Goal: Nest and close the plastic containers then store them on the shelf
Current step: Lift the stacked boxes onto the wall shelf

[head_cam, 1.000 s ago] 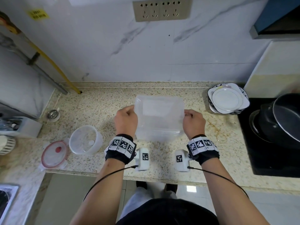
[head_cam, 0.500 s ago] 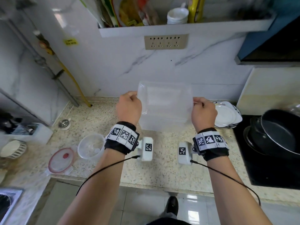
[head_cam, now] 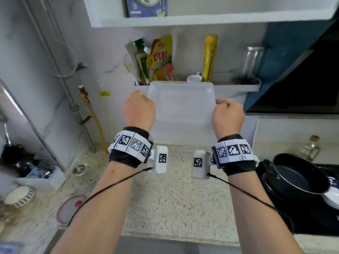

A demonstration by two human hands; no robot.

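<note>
Both hands hold a clear rectangular container (head_cam: 180,110) in the air above the counter (head_cam: 179,197), in front of the back wall. The left hand (head_cam: 139,110) has its fingers curled round the container's left edge, and the right hand (head_cam: 228,116) grips the right edge the same way. The container is closed with its lid on top; whether another one sits nested inside cannot be told. Its far edge overlaps the front lip of the lower shelf (head_cam: 236,87) in this view; whether they touch cannot be told.

On that shelf stand food packets (head_cam: 157,59), a yellow bottle (head_cam: 209,57), a small white cup (head_cam: 194,78) and a glass jar (head_cam: 252,61). An upper shelf (head_cam: 201,20) carries a blue box (head_cam: 146,6).

Near the counter's left front edge lies a round red-rimmed lid (head_cam: 68,209), partly hidden by the left forearm. A striped bowl (head_cam: 18,196) sits at the far left. A black pan (head_cam: 297,178) rests on the stove at the right, with a glass bottle (head_cam: 309,149) behind it.
</note>
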